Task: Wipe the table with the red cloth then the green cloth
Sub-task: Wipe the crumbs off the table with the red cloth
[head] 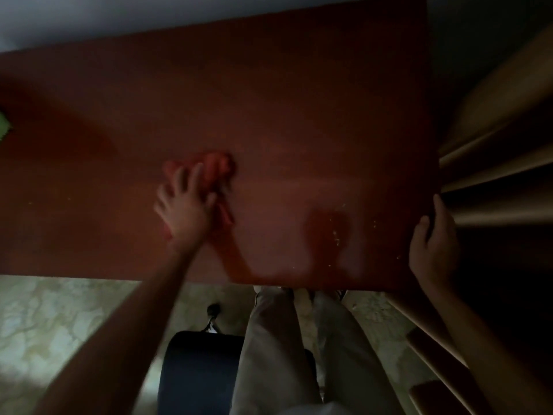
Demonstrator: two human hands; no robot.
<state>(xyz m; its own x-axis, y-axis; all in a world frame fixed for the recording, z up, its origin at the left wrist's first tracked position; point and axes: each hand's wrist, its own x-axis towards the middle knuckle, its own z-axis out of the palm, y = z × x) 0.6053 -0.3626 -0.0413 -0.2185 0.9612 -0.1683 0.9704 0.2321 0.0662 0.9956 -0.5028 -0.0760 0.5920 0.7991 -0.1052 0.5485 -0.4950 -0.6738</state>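
One red cloth (pixel 214 175), crumpled, lies near the middle of the reddish-brown table (pixel 299 100), under and just beyond the fingers of the left hand (pixel 184 206). That hand presses on the cloth with fingers spread and straight; motion blur softens its outline. The right hand (pixel 432 244) rests on the table's right edge, fingers relaxed, holding nothing. One green cloth (pixel 4 125) shows partly at the far left border. Pale crumbs (pixel 336 235) dot the near right surface.
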